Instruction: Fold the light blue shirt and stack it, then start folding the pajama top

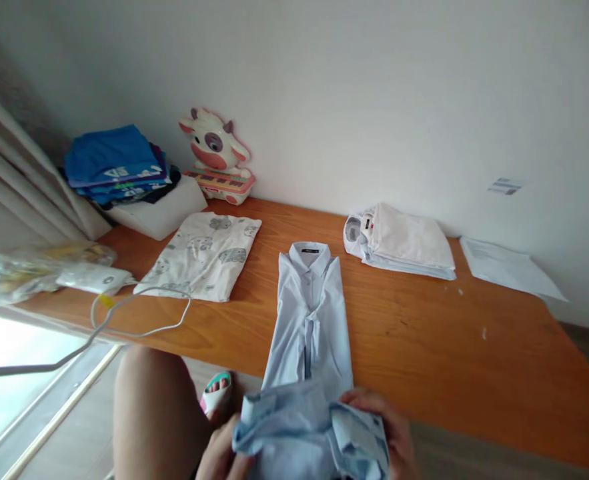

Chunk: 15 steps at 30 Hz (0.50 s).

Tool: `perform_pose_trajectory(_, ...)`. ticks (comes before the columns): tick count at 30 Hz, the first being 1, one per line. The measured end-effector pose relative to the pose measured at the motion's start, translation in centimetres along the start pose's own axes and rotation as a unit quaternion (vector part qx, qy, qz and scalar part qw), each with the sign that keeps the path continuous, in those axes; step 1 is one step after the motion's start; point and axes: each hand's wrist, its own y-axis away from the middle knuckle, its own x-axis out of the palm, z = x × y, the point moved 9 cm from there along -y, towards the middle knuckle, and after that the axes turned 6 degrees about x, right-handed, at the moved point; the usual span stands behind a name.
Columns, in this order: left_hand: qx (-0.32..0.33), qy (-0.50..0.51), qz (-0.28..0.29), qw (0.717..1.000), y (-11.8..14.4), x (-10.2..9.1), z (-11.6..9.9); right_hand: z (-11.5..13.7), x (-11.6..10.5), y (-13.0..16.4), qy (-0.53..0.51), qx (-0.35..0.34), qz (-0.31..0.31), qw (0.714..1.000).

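A light blue dress shirt (310, 313) lies collar-away on the wooden table (424, 333), folded into a narrow strip. Its lower end hangs over the near edge and is bunched up. My left hand (224, 457) grips the left side of that bunched hem. My right hand (389, 427) holds the right side, fingers curled over the cloth. Both hands sit at the bottom of the view, just off the table's front edge.
A folded white shirt stack (404, 243) lies at the back. A patterned white cloth (204, 257) sits left of the blue shirt. Folded blue clothes (117, 163), a cow toy keyboard (217, 157), papers (509, 267), a white charger with cable (94, 279) and my knee (154, 407) are nearby.
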Motion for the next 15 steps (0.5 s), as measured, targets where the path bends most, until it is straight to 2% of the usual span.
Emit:
perform_pose_trajectory(1, -0.008, 0.016, -0.015, 1.000, -2.7, 0.3, -0.3, 0.8, -0.5, -2.8, -0.016, 0.001, -0.014, 1.000)
perform_pose_trajectory(3, -0.018, 0.040, -0.024, 0.999, -9.1, 1.7, -0.8, 2.1, -2.0, -9.8, -0.026, 0.012, -0.087, 0.996)
perform_pose_trajectory(6, -0.116, 0.201, 0.021, 0.973, -18.4, 5.9, 0.2, 2.3, -2.0, -21.2, -0.057, 0.037, -0.095, 0.993)
perform_pose_trajectory(8, -0.164, 0.235, 0.040, 0.957, -22.3, 8.0, 1.1, 0.4, -1.5, -26.7, -0.073, 0.087, -0.071, 0.991)
perform_pose_trajectory(9, -0.170, 0.227, 0.032, 0.958, -23.4, 8.2, 1.6, -1.0, -1.4, -28.2, -0.062, 0.118, -0.064, 0.989)
perform_pose_trajectory(11, -0.174, 0.208, 0.036, 0.962, -23.5, 8.3, 2.6, -3.8, -1.9, -28.5, -0.024, 0.161, -0.065, 0.985)
perform_pose_trajectory(13, -0.165, 0.207, 0.065, 0.962, -21.7, 7.9, 3.5, -5.8, -2.5, -26.2, 0.008, 0.172, -0.073, 0.982)
perform_pose_trajectory(15, -0.152, 0.220, 0.088, 0.960, -19.0, 7.1, 4.1, -6.6, -2.4, -22.6, 0.021, 0.164, -0.062, 0.984)
